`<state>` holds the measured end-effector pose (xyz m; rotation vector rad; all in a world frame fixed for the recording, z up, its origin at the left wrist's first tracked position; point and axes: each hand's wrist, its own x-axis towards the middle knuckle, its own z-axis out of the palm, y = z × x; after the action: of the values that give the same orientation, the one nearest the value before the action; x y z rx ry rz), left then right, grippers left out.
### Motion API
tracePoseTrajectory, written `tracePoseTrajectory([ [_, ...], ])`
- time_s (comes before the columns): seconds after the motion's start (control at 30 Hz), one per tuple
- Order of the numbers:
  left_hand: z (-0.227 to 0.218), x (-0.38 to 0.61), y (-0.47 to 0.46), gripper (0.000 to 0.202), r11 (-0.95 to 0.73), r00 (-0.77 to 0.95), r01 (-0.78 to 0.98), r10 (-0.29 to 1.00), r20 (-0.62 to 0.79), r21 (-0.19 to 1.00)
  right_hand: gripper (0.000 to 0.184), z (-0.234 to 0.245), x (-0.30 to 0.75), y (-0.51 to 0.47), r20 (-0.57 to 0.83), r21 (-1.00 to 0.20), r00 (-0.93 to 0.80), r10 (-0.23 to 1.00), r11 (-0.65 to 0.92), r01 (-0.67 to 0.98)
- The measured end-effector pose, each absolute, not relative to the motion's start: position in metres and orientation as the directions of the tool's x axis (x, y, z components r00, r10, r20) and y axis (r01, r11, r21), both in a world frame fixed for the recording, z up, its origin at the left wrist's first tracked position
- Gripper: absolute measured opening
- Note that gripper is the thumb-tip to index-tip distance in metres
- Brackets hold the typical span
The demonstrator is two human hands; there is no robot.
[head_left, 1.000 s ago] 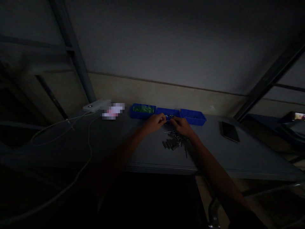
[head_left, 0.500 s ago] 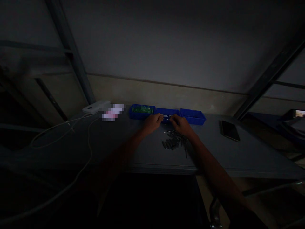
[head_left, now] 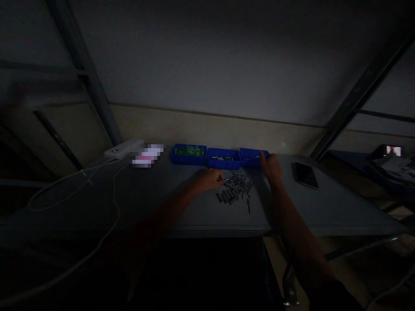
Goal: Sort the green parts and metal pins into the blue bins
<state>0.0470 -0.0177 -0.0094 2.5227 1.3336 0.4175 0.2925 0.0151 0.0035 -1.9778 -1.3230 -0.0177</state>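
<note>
A pile of small metal parts [head_left: 238,185], slim pins and short thick cylinders, lies on the grey table. My left hand [head_left: 211,179] is at its left edge, fingertips pinched together; whatever they grip is too dark to make out. At the right blue bin [head_left: 249,163], my right hand [head_left: 271,168] reaches over the rim with its fingers closed, and their contents cannot be made out. Shiny metal pieces lie in the middle blue bin [head_left: 223,165]. The left blue bin [head_left: 188,160] holds green pieces.
A dark phone [head_left: 305,175] lies on the table [head_left: 285,211] at the right. On the left are a white power strip [head_left: 121,149], a blurred-out bright item [head_left: 147,156] and a loose white cable [head_left: 116,207]. A wall rises behind the bins.
My hands were together in front of the middle bin, with thin metal pieces between them. Now they are apart: the left is lower at the pile, the right has moved to the right bin.
</note>
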Motion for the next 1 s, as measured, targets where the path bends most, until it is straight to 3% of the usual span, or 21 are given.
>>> tracePoseTrajectory([
  [0.07, -0.008, 0.049, -0.020, 0.011, -0.552, 0.550, 0.769, 0.828, 0.107, 0.321, 0.053, 0.002, 0.283, 0.015, 0.428, -0.563, 0.381, 0.819, -0.088, 0.822],
  [0.17, -0.008, 0.048, -0.022, 0.011, -0.541, 0.533, 0.798, 0.839, 0.105, 0.265, 0.044, 0.002, 0.255, 0.012, 0.467, -0.502, 0.087, 0.880, 0.183, 0.846],
  [0.27, -0.008, 0.044, -0.019, 0.018, -0.536, 0.513, 0.817, 0.844, 0.156, 0.213, 0.028, 0.001, 0.229, 0.005, 0.387, -0.426, -0.271, 0.881, 0.431, 0.795],
  [0.37, -0.008, 0.038, -0.013, 0.020, -0.542, 0.494, 0.813, 0.835, 0.240, 0.213, 0.015, -0.001, 0.216, -0.002, 0.323, -0.402, -0.463, 0.826, 0.562, 0.722],
  [0.63, -0.009, 0.037, -0.002, 0.015, -0.587, 0.460, 0.715, 0.804, 0.377, 0.380, 0.016, 0.003, 0.215, -0.008, 0.395, -0.365, -0.459, 0.796, 0.594, 0.717],
  [0.8, -0.007, 0.039, -0.004, 0.004, -0.615, 0.444, 0.650, 0.784, 0.433, 0.447, 0.020, -0.001, 0.216, -0.002, 0.429, -0.502, -0.398, 0.811, 0.580, 0.642],
  [1.0, -0.001, 0.036, -0.004, 0.003, -0.598, 0.405, 0.683, 0.788, 0.463, 0.420, 0.030, -0.004, 0.213, 0.000, 0.447, -0.606, -0.324, 0.834, 0.549, 0.576],
])
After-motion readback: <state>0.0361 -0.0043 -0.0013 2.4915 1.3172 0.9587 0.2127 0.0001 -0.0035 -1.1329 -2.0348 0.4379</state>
